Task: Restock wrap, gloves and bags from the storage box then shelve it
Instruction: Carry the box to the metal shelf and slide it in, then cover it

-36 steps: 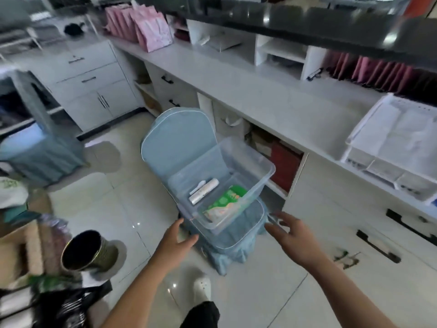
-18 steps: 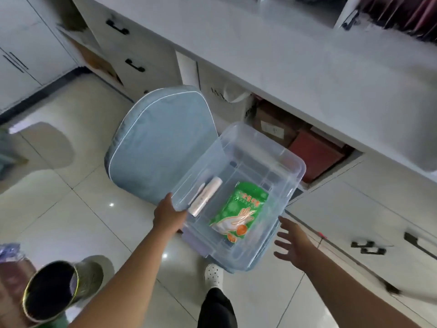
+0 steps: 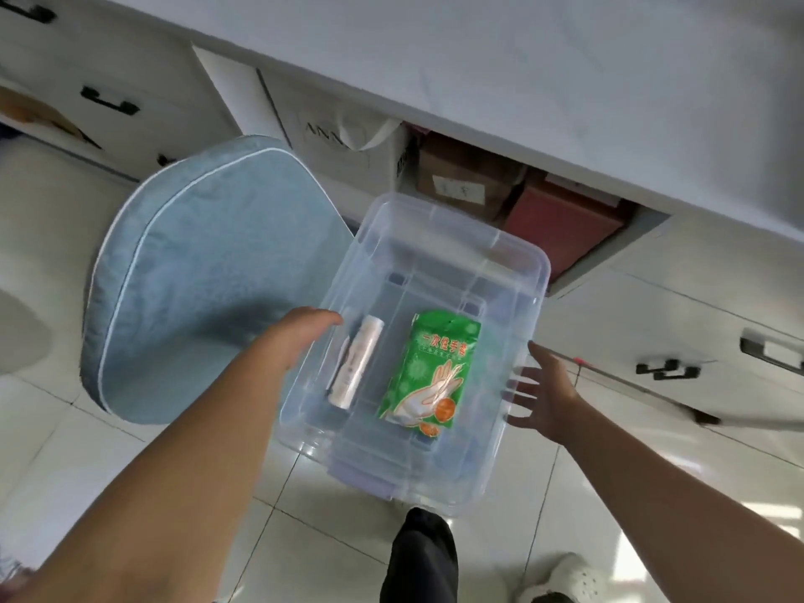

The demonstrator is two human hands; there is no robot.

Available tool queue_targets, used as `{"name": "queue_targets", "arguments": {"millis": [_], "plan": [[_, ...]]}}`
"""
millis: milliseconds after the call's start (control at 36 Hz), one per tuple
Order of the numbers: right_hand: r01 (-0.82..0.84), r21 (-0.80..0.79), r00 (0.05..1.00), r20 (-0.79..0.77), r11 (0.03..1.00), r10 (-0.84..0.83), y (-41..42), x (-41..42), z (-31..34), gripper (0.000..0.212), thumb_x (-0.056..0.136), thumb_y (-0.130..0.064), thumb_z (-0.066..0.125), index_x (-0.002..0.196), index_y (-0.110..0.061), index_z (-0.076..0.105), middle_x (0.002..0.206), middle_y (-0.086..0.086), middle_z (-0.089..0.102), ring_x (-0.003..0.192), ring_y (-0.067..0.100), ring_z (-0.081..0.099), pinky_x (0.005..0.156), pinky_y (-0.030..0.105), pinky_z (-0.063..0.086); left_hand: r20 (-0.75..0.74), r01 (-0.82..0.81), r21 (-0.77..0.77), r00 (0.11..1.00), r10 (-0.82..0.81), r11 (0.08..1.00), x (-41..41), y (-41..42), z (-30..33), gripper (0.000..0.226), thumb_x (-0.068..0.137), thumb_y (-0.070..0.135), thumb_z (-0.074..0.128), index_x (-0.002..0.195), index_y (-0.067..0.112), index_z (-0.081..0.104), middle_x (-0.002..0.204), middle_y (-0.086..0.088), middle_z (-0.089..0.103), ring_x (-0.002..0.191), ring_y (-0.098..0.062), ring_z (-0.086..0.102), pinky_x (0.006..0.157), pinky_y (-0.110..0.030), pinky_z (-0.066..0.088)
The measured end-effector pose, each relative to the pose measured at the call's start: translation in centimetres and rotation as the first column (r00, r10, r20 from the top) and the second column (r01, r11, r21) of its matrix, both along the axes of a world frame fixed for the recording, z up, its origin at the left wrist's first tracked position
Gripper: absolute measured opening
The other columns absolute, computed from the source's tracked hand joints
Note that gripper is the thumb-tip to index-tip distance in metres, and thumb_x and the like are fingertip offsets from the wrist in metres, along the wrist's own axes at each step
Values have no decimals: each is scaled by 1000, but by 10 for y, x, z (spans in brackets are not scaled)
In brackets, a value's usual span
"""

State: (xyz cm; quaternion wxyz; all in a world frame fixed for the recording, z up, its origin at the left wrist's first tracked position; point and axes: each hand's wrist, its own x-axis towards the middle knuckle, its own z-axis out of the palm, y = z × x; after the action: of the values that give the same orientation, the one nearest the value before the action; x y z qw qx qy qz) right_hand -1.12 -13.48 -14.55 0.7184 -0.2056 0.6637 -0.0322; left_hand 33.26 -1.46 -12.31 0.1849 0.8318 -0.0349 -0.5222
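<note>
A clear plastic storage box (image 3: 457, 219) stands open on a blue padded chair (image 3: 209, 272). Inside lie a green pack of disposable gloves (image 3: 428, 367) and, to its left, a whitish roll of film or bags (image 3: 356, 361). My left hand (image 3: 300, 337) is at the box's left rim with the thumb along the edge; its fingers are hidden under the rim. My right hand (image 3: 541, 387) has spread fingers at the box's right wall, touching it or just short of it.
A white counter (image 3: 478, 58) runs across the top. Beneath it an open shelf holds a white bag (image 3: 343, 137), a brown carton (image 3: 461, 180) and a red box (image 3: 561, 219). Drawers with black handles (image 3: 665, 369) stand at right. My leg and shoe (image 3: 570, 576) are on the tiled floor.
The view has tilted down and closed in on the box. My left hand went to its left rim and my right hand came up beside its right wall.
</note>
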Motion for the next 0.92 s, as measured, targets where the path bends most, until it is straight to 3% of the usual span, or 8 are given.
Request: {"name": "queue_targets", "arguments": {"millis": [83, 167, 250, 306, 444, 667, 806, 917], "plan": [[21, 9, 1000, 8, 1000, -21, 4, -15, 7, 59, 85, -62, 54, 114, -10, 60, 113, 16, 62, 104, 32, 60, 92, 51, 47, -48, -19, 54, 999, 22, 998, -7, 0, 5, 67, 80, 42, 70, 139, 19, 48, 141, -11, 49, 129, -30, 46, 100, -53, 37], [45, 8, 999, -4, 999, -45, 10, -39, 21, 53, 87, -61, 52, 105, -12, 61, 102, 13, 61, 93, 28, 59, 87, 47, 46, -139, -33, 56, 989, 41, 998, -25, 8, 16, 60, 74, 47, 71, 127, 21, 57, 121, -6, 60, 101, -21, 58, 76, -45, 49], [92, 10, 996, -14, 996, -92, 18, -79, 36, 53, 88, -60, 50, 108, -11, 61, 100, 11, 59, 93, 27, 58, 87, 47, 44, -200, 30, 63, 980, -17, 998, -59, 11, 29, 79, 65, 52, 72, 137, 27, 49, 141, -10, 48, 122, -27, 50, 98, -65, 37], [107, 2, 994, -21, 994, -107, 23, -111, 45, 55, 89, -60, 50, 111, -11, 60, 100, 11, 59, 96, 28, 57, 88, 46, 44, -237, 59, 76, 971, -40, 995, -88, 14, 36, 94, 53, 54, 73, 139, 29, 46, 139, -11, 49, 125, -28, 48, 101, -70, 32], [145, -33, 988, -45, 989, -146, 38, -208, 66, 55, 90, -62, 46, 104, -10, 59, 92, 11, 58, 84, 26, 57, 75, 38, 46, -273, 126, 89, 957, -97, 988, -181, 15, 51, 76, 72, 54, 71, 138, 24, 47, 128, -15, 52, 115, -29, 51, 97, -74, 33], [326, -75, 945, 9, 942, -326, 69, -413, 93, 65, 89, -64, 47, 112, -5, 62, 97, 15, 59, 87, 29, 58, 75, 40, 49, -296, 331, 49, 906, -303, 942, -367, -8, 81, 64, 83, 52, 65, 137, 23, 47, 127, -14, 55, 110, -27, 52, 99, -66, 39], [485, -137, 874, 53, 864, -483, 99, -549, 112, 69, 85, -69, 50, 109, -6, 65, 97, 14, 66, 85, 29, 63, 76, 39, 53, -316, 470, -23, 834, -453, 882, -487, -41, 91, 71, 81, 49, 69, 142, 22, 44, 137, -16, 51, 126, -30, 49, 106, -60, 38], [616, -178, 787, 92, 767, -610, 129, -644, 130, 73, 78, -73, 56, 108, -7, 66, 91, 12, 67, 80, 28, 64, 75, 39, 54, -301, 591, -89, 752, -587, 802, -584, -70, 105, 59, 84, 46, 67, 136, 28, 48, 135, -16, 54, 123, -28, 51, 105, -57, 40]]}}
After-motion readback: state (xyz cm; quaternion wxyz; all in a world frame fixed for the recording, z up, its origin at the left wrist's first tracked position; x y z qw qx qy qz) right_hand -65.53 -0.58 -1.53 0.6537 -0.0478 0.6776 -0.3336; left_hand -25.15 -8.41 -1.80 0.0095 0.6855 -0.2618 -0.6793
